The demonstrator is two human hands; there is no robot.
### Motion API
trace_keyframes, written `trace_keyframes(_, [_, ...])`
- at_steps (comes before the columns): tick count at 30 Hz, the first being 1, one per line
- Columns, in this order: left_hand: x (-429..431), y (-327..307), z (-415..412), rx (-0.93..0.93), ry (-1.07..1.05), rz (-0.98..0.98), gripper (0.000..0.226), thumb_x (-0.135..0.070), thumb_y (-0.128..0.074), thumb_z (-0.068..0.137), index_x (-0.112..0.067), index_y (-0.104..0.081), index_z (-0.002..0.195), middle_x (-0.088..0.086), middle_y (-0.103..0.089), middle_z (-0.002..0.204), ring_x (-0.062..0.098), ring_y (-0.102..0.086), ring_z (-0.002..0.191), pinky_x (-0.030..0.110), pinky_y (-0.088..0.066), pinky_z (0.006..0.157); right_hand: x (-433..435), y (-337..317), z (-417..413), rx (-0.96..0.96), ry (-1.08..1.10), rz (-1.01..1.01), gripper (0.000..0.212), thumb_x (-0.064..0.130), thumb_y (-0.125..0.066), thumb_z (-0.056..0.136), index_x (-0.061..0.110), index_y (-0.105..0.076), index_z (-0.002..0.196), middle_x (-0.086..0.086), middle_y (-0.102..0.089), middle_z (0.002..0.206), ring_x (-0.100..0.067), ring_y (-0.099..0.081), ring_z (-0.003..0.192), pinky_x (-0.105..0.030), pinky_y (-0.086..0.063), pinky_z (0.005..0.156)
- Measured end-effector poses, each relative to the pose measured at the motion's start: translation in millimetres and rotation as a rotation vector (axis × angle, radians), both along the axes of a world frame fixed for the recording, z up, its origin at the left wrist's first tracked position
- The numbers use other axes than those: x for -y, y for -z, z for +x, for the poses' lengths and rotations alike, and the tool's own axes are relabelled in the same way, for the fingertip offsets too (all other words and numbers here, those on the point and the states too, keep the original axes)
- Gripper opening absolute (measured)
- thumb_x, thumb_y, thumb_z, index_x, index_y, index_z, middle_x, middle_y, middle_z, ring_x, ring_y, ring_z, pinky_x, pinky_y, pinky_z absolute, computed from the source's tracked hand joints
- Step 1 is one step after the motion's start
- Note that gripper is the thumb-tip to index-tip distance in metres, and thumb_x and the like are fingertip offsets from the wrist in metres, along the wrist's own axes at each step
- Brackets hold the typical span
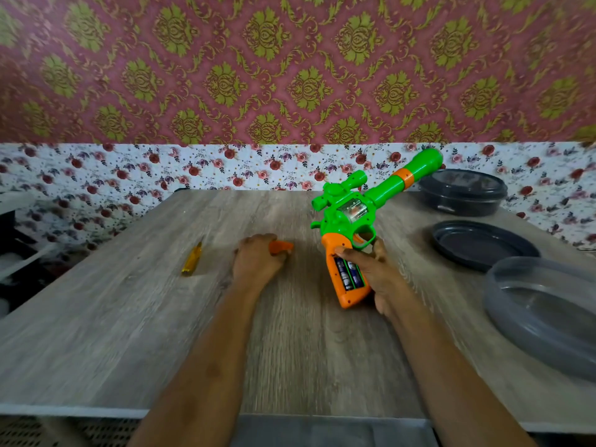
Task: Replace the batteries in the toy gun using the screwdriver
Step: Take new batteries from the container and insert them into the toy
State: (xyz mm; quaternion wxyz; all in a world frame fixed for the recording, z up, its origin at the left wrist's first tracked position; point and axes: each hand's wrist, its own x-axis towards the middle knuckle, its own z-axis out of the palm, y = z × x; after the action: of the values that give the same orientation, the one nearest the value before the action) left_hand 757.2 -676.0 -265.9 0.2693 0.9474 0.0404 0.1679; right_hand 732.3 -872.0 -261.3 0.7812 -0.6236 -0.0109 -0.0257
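Right hand fingers grip toy gun handle — batteries exposed; left hand clutches orange cover; screwdriver beside.

You work at a table with a grey wood-grain top and a pale front edge. The wall you face is papered in two bands. The upper band is maroon wallpaper with an olive-gold damask pattern. The lower band is white wallpaper strewn with small red and pink roses, running down behind the table's far edge. At your left stands dark shelving, blurred. Light is soft and even.
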Motion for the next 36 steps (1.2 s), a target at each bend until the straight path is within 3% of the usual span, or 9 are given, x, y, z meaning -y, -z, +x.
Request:
trace_keyframes(8, [5.9,-5.3,-5.3,-0.077,0.008,0.112,0.033,-0.044,-0.063,0.084,-0.023,-0.068,0.109,0.007,-0.068,0.108,0.028,-0.062,0.102,0.035,-0.049,0.083,2.0,-2.3,1.8,-0.001,-0.004,0.052,0.053,0.005,-0.072,0.073,0.017,-0.046,0.117,-0.005,-0.065,0.097,-0.02,-0.064,0.078,-0.031,-0.052,0.063])
trace_keyframes(11, [7.3,-12.0,-6.1,-0.024,0.0,0.145,0.023,-0.034,-0.056,0.089,-0.015,-0.068,0.085,0.008,-0.067,0.086,0.028,-0.063,0.085,0.031,-0.047,0.07,2.4,-1.4,3.1,0.0,0.0,0.069,0.048,0.005,-0.071,0.074,0.021,-0.045,0.11,-0.004,-0.064,0.095,-0.022,-0.063,0.079,-0.033,-0.052,0.065])
trace_keyframes(14, [6.0,-17.1,-5.6,0.114,-0.025,-0.112,0.033,-0.021,-0.049,0.092,-0.011,-0.054,0.061,0.008,-0.055,0.062,0.017,-0.049,0.056,0.024,-0.032,0.052,2.7,1.0,5.2,0.008,0.015,0.091,0.039,0.006,-0.071,0.074,0.027,-0.046,0.096,-0.003,-0.063,0.092,-0.022,-0.062,0.079,-0.035,-0.052,0.066])
trace_keyframes(18, [5.9,-23.4,-7.8,0.123,0.024,-0.864,0.022,-0.019,-0.045,0.099,-0.007,-0.061,0.089,0.012,-0.062,0.081,0.017,-0.06,0.066,0.029,-0.053,0.064,3.9,0.8,5.9,0.005,0.044,0.123,0.035,0.008,-0.067,0.078,0.029,-0.044,0.094,-0.002,-0.062,0.09,-0.021,-0.061,0.076,-0.032,-0.05,0.063])
trace_keyframes(20, [8.5,-26.1,-12.7,0.062,0.068,-1.081,0.021,-0.022,-0.043,0.1,-0.006,-0.056,0.1,0.009,-0.061,0.082,0.018,-0.062,0.068,0.025,-0.056,0.057,4.0,-1.1,3.0,0.007,0.053,0.135,0.035,0.008,-0.065,0.08,0.028,-0.042,0.096,-0.002,-0.061,0.089,-0.02,-0.06,0.075,-0.031,-0.05,0.061])
trace_keyframes(23, [14.2,-25.1,-25.5,0.077,0.126,-1.206,0.021,-0.02,-0.044,0.1,-0.002,-0.055,0.105,0.007,-0.059,0.08,0.016,-0.06,0.066,0.019,-0.054,0.049,3.4,-3.8,-6.1,0.021,0.063,0.136,0.034,0.006,-0.064,0.081,0.027,-0.041,0.096,0.001,-0.06,0.088,-0.017,-0.06,0.074,-0.029,-0.05,0.059])
trace_keyframes(28, [16.1,-21.1,-54.0,0.099,0.227,-1.331,0.032,-0.003,-0.05,0.094,0.001,-0.052,0.126,0.009,-0.063,0.094,0.011,-0.067,0.07,0.016,-0.056,0.06,-0.4,-10.4,-27.4,0.008,0.066,0.137,0.037,0.005,-0.064,0.081,0.025,-0.036,0.095,0.0,-0.058,0.087,-0.017,-0.06,0.074,-0.031,-0.05,0.061])
trace_keyframes(31, [13.0,-19.6,-72.9,0.127,0.284,-1.33,0.037,0.005,-0.052,0.091,0.001,-0.05,0.128,0.012,-0.062,0.109,0.014,-0.064,0.086,0.016,-0.056,0.066,-3.7,-12.0,-41.6,-0.022,0.051,0.14,0.042,0.005,-0.064,0.081,0.018,-0.034,0.107,-0.002,-0.057,0.087,-0.017,-0.06,0.072,-0.032,-0.05,0.059])
trace_keyframes(36, [15.0,-15.6,-95.9,0.138,0.317,-1.267,0.031,0.001,-0.058,0.088,-0.011,-0.056,0.117,0.004,-0.065,0.102,0.017,-0.062,0.09,0.026,-0.05,0.075,-6.0,-6.2,-57.7,0.018,0.041,0.141,0.045,0.005,-0.064,0.082,0.018,-0.032,0.11,-0.001,-0.057,0.093,-0.015,-0.059,0.078,-0.032,-0.051,0.064])
